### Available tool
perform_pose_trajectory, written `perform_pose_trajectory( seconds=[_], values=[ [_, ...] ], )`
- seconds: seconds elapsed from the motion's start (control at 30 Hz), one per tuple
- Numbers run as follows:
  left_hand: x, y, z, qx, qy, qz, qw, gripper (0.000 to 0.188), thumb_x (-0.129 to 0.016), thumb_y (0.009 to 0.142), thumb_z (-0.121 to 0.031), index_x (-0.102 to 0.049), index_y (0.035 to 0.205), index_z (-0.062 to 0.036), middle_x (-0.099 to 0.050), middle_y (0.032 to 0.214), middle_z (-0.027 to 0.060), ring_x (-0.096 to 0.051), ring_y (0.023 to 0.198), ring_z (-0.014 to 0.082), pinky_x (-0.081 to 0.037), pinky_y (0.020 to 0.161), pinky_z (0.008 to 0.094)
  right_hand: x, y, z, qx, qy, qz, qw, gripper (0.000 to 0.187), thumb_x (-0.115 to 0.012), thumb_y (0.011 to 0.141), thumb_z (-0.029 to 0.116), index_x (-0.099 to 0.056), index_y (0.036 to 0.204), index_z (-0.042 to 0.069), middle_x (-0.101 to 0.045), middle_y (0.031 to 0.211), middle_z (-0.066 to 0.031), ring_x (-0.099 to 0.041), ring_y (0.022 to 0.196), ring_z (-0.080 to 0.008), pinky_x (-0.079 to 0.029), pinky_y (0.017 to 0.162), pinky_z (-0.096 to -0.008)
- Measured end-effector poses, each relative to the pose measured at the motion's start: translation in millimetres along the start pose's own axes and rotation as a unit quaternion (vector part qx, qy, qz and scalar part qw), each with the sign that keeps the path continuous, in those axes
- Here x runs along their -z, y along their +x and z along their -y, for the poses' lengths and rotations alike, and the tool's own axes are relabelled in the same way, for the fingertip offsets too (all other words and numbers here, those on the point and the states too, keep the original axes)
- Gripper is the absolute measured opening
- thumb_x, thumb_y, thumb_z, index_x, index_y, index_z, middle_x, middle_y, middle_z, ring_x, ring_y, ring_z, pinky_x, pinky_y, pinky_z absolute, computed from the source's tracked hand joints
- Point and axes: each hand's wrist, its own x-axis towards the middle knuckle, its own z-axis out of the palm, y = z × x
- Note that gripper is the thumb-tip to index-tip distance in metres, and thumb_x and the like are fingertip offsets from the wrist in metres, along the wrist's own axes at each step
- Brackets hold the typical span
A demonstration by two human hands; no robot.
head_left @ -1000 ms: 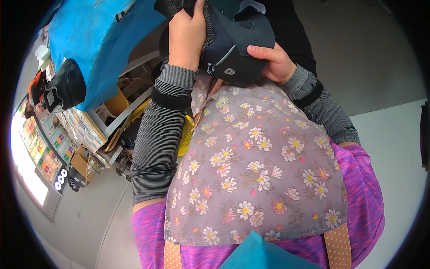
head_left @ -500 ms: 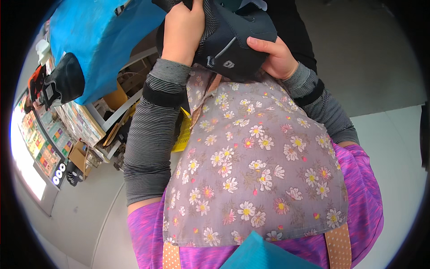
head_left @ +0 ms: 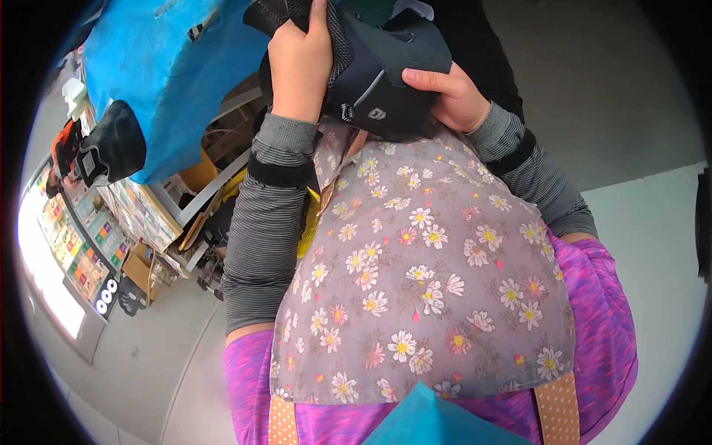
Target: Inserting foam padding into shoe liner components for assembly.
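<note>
A black shoe upper (head_left: 382, 78), with dark mesh at one side, a thin grey stripe and a small shield-shaped badge, is held above my lap at the top of the view. My left hand (head_left: 300, 70) is closed on its mesh edge, thumb pointing up. At the opposite end my right hand (head_left: 456, 96) pinches the smooth panel, its thumb on top and the other fingers hidden behind. Part of the upper is cut off by the picture's top edge. A floral apron (head_left: 423, 274) covers my lap below it.
To the left stands a table with a blue cover (head_left: 159, 89). Another black shoe piece (head_left: 115, 144) lies at its edge, next to orange and white items. Beneath are a metal frame and a yellow object (head_left: 308, 233). A cardboard box (head_left: 139, 268) sits on the floor farther off.
Both hands keep their hold on the shoe upper. It has shifted slightly left and down, and my left forearm has swung a little to the right.
</note>
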Motion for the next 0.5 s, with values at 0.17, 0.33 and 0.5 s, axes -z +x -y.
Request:
perform_pose_trajectory(
  seconds=[0.17, 0.33, 0.5],
  values=[
    [8.7, -5.7, 2.0, 0.026, -0.032, 0.025, 0.999, 0.048, -0.061, 0.095, -0.038, -0.064, 0.085, 0.0096, -0.059, 0.065, 0.0246, -0.058, 0.062, 0.0385, -0.044, 0.057, 0.044, -6.8, -2.6, -4.1, 0.038, -0.046, -0.019, 0.998, 0.037, -0.07, 0.088, 0.012, -0.06, 0.121, 0.0, -0.067, 0.113, -0.0089, -0.064, 0.103, -0.0176, -0.051, 0.092, -0.0294],
    [6.5, -2.3, 21.6, -0.088, 0.047, 0.068, 0.993, 0.041, -0.056, 0.099, -0.031, -0.062, 0.091, 0.0087, -0.057, 0.075, 0.0316, -0.059, 0.074, 0.0469, -0.041, 0.06, 0.0489, -4.4, 0.4, -1.5, 0.017, -0.075, -0.007, 0.997, 0.037, -0.072, 0.087, 0.015, -0.061, 0.12, 0.001, -0.067, 0.113, -0.0082, -0.063, 0.104, -0.0171, -0.05, 0.092, -0.0295],
    [0.2, 6.5, 46.6, -0.025, 0.01, 0.115, 0.993, 0.036, -0.058, 0.098, -0.03, -0.063, 0.11, 0.0034, -0.059, 0.082, 0.0319, -0.062, 0.079, 0.0437, -0.042, 0.064, 0.0474, 1.6, 0.7, -1.0, 0.01, -0.129, -0.024, 0.991, 0.038, -0.073, 0.087, 0.018, -0.062, 0.12, 0.002, -0.067, 0.113, -0.0076, -0.063, 0.103, -0.0163, -0.05, 0.092, -0.0293]
  ],
)
